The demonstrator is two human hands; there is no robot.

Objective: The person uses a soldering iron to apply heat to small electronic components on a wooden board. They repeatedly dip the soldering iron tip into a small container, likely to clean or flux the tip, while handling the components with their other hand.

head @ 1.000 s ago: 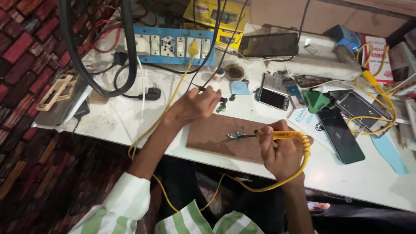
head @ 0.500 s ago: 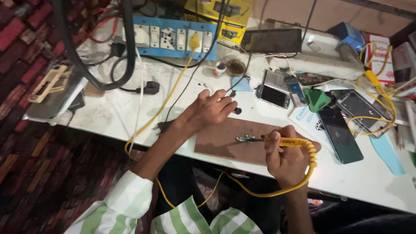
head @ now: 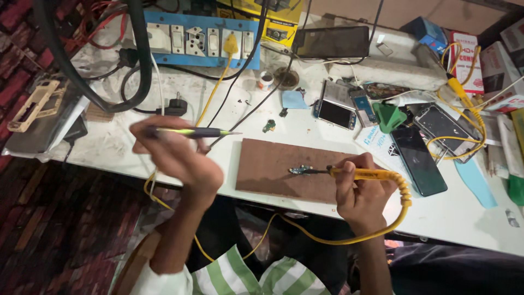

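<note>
Left hand [head: 180, 158] raised, gripping screwdriver [head: 194, 132] — right hand [head: 363, 188] gripping soldering iron [head: 360, 173].

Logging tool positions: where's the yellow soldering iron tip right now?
In the head view, right of centre: the right hand holds the yellow soldering iron, its tip on a small part lying on the brown board.

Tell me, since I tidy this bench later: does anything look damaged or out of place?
Yes. A phone at the right has a cracked screen, and an opened handset lies with its insides bare. Cables cross the table among loose small parts.
</note>
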